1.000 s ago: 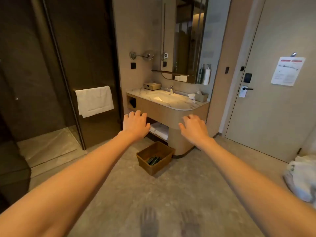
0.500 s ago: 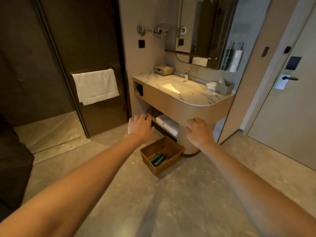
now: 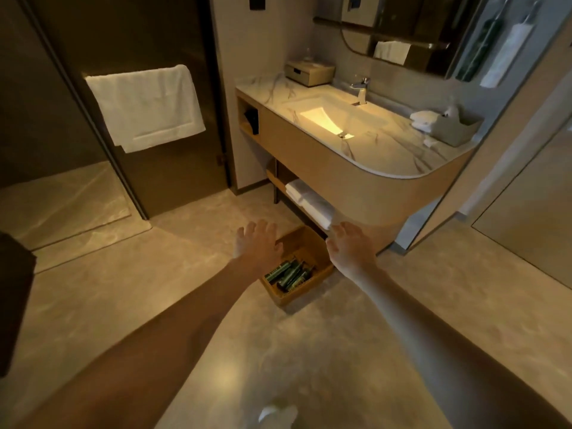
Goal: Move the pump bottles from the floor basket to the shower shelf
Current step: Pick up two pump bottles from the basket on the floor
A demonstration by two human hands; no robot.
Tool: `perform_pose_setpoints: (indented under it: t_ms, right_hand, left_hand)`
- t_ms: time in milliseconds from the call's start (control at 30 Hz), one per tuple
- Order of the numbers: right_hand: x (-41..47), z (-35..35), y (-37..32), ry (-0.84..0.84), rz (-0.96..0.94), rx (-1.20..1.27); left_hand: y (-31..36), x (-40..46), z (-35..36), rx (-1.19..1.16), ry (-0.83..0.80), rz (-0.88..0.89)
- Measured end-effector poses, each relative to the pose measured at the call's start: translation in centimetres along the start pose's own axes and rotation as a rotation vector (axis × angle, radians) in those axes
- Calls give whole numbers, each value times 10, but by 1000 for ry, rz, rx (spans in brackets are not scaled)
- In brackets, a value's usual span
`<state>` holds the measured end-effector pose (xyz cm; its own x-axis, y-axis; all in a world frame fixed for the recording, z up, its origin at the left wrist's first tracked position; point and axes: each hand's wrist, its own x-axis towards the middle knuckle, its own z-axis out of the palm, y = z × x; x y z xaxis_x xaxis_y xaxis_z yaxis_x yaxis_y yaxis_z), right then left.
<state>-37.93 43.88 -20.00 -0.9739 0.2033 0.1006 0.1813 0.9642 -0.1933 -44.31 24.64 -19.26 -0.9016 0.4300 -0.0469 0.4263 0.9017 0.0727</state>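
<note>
A brown floor basket (image 3: 312, 243) stands on the tiled floor in front of the vanity. Several dark green pump bottles (image 3: 288, 274) lie flat in its near half. My left hand (image 3: 258, 243) hovers over the basket's left rim, fingers spread, holding nothing. My right hand (image 3: 349, 246) hangs over the basket's right side, also open and empty. The shower stall (image 3: 62, 199) opens at the left behind a dark glass door; its shelf is out of sight.
A curved vanity (image 3: 356, 168) with a lit sink (image 3: 328, 119) rises right behind the basket, folded towels (image 3: 309, 199) on its lower shelf. A white towel (image 3: 145, 106) hangs on the shower door. A dark object (image 3: 12, 298) juts in at the left edge.
The view has closed in on the basket and tilted down. Both hands have dropped from vanity height to just over the basket, still empty.
</note>
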Motion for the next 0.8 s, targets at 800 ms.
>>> perform_pose_setpoints:
  t_ms: [800]
  right_hand:
    - [347, 219, 83, -330, -147, -15]
  left_hand:
    - [-61, 349, 164, -35, -270, -119]
